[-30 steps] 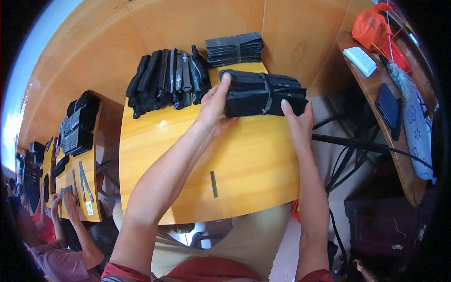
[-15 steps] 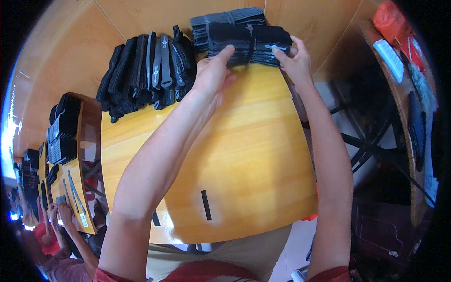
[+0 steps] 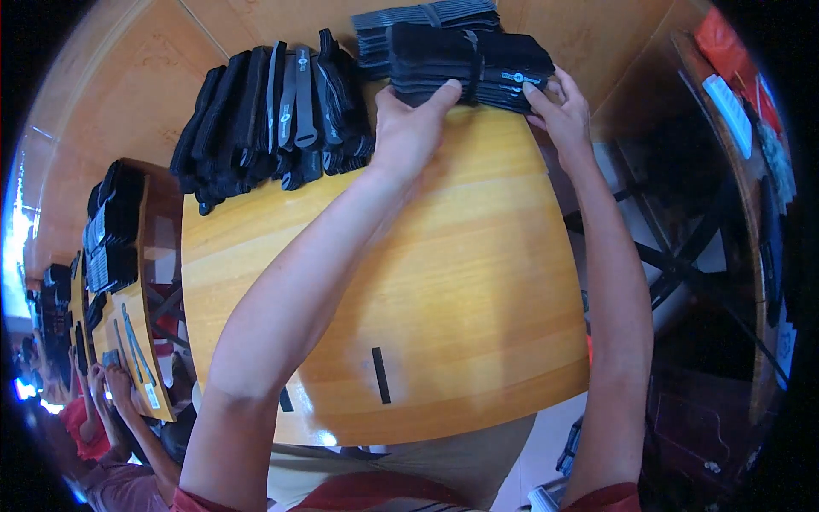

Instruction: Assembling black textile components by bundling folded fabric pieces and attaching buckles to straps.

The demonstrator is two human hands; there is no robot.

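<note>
At the far right end of the wooden table, a bundle of black cloth straps with a band round its middle is between my hands. My left hand has its thumb on the bundle's near side, left of the band; its other fingers are mostly hidden. My right hand grips the right end, thumb in front and fingers behind. Directly behind lies another banded stack of dark straps. To the left, several piles of black and grey straps lie side by side.
Two short black strips mark the near part of the tabletop. At left, a co-worker's hands are at another table holding strap stacks. On the right stands a shelf with a white-and-blue box and a red bag.
The view has shifted a little. My left thumb has slid right along the bundle toward the band. The bundle stays between both hands at the table's far end.
</note>
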